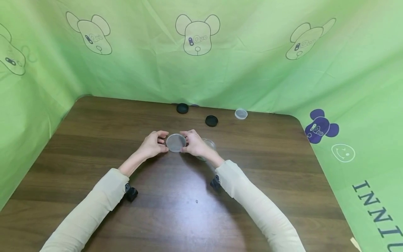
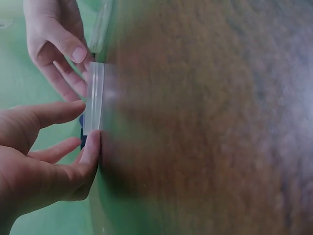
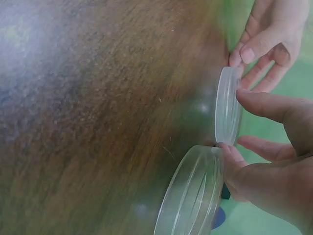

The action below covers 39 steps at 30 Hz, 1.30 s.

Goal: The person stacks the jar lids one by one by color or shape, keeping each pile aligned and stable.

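Observation:
A clear petri dish [image 1: 176, 142] lies at the table's middle, between my two hands. My left hand [image 1: 152, 145] curves its thumb and fingers round the left edge, and a fingertip [image 2: 92, 139] meets the rim in the left wrist view. From the other side my right hand [image 1: 194, 142] holds the dish, its thumb and fingers on the rim. A larger clear dish [image 3: 188, 196] sits beside it in the right wrist view. In the head view this larger dish is partly hidden by my right hand and wrist.
Towards the back edge of the brown wooden table [image 1: 252, 196] lie two black round pieces, one farther left [image 1: 182, 108] and one nearer [image 1: 211, 121]. A small whitish round piece [image 1: 241, 113] is to their right. Green printed cloth [image 1: 141, 70] hangs round the table.

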Each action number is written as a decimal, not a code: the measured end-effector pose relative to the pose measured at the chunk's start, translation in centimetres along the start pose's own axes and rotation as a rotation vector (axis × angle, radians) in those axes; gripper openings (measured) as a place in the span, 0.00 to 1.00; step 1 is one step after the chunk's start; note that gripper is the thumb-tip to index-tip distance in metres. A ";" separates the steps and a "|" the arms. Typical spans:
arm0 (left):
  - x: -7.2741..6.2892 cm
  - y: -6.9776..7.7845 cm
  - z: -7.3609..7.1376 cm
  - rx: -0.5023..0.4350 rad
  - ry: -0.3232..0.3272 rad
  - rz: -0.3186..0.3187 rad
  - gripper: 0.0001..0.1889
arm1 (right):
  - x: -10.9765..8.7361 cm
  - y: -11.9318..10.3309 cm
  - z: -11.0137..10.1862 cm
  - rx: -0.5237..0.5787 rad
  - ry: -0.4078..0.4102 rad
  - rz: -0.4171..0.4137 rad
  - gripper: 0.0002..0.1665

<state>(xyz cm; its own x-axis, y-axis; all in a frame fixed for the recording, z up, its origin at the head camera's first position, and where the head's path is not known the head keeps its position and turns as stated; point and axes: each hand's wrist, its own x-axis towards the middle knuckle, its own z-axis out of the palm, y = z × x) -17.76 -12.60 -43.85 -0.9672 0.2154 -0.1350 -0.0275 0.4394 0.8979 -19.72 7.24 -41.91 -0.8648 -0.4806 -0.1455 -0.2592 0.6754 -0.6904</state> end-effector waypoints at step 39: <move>0.1 0.7 0.7 0.190 -0.003 0.075 0.32 | 0.2 0.2 0.4 -0.187 0.024 -0.087 0.39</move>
<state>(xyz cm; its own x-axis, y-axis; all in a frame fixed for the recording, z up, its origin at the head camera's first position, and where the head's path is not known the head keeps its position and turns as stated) -17.69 -11.69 -43.53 -0.9639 0.2561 -0.0725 0.0928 0.5786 0.8103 -19.77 7.07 -42.32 -0.8449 -0.5300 -0.0722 -0.4072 0.7249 -0.5557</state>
